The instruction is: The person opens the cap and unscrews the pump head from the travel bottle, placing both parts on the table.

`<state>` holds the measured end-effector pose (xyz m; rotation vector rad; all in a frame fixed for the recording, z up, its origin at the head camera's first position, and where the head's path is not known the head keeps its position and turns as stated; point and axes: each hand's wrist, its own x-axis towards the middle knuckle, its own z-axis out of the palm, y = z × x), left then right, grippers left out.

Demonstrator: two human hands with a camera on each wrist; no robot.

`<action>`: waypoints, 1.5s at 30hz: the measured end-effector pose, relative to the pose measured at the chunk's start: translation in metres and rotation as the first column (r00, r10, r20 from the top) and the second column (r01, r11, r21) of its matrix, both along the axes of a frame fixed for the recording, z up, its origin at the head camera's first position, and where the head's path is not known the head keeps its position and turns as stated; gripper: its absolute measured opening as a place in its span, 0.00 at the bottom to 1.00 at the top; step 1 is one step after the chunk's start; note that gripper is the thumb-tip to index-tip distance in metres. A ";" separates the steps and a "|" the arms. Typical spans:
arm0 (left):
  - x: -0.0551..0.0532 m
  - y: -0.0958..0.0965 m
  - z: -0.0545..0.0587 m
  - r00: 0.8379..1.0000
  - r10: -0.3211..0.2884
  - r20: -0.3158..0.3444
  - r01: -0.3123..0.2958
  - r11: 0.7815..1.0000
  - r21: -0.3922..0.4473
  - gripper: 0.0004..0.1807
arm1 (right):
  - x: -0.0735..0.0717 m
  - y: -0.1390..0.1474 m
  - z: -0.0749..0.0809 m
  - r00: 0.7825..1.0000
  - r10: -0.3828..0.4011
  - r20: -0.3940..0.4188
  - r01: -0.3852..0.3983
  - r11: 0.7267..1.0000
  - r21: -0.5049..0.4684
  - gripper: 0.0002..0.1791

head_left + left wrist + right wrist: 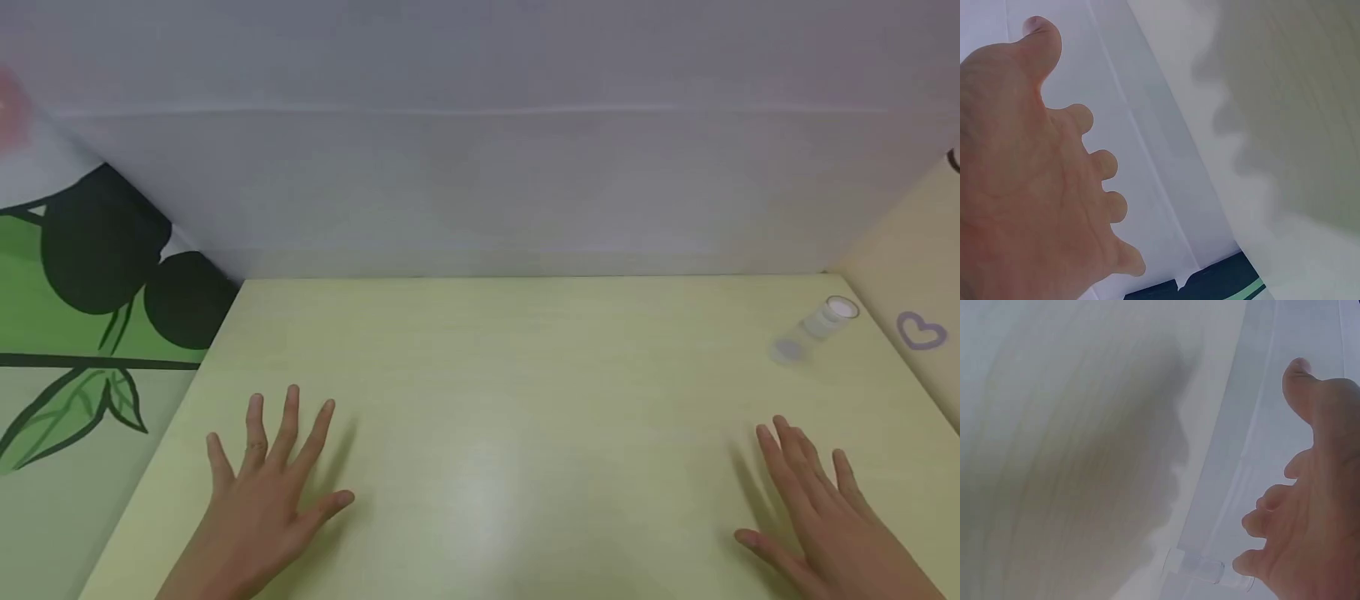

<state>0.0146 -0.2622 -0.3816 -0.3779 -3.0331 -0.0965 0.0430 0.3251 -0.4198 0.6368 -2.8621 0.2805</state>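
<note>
A pale grey backdrop (480,192) rises behind the yellowish tabletop (487,367), with a boldly patterned left panel (45,417) on one side and a cream right panel (892,250) on the other; together they seem set up to screen off the working surface. Low over the near part of the table are the two hands, well apart, backs toward the head camera and palms down, perhaps so that each has its own side and neither gets in the other's way. The left hand (258,517) has all its fingers spread, thumb out, and holds nothing. The right hand (840,525) also holds nothing: thumb and little finger stand away while the fingers between lie close together. Shadows (339,458) beside both suggest they are held just off the surface. The small clear container (819,323) is near the far right corner, beyond the right fingertips and apart from them; it appears to stand upright, probably on a flat base, and its spot keeps it to one side of both hands. Smallest is a purple heart (903,330) on the right panel.
</note>
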 end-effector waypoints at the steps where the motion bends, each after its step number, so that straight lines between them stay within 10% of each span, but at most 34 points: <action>1: 0.000 0.000 0.000 1.000 0.002 -0.001 -0.002 1.000 -0.003 0.56 | -0.002 0.000 0.001 1.000 0.008 -0.007 -0.008 1.000 -0.003 0.61; 9: -0.007 0.013 0.008 0.995 0.032 0.092 -0.036 0.998 0.052 0.54 | -0.020 0.004 0.006 0.999 0.033 -0.039 -0.035 0.997 -0.063 0.59; 14: -0.009 0.021 0.015 0.985 0.069 0.157 -0.076 0.996 0.039 0.53 | -0.025 0.006 0.006 0.991 -0.120 0.066 0.128 0.982 -0.138 0.56; 32: -0.023 0.041 0.015 0.996 -0.012 -0.090 0.028 0.985 0.168 0.49 | -0.053 0.018 0.006 0.989 -0.147 0.011 0.141 0.923 -0.358 0.51; 45: -0.028 0.060 0.014 0.988 -0.013 -0.153 0.058 0.953 0.298 0.45 | -0.065 0.027 0.015 0.978 -0.198 -0.063 0.140 0.853 -0.503 0.42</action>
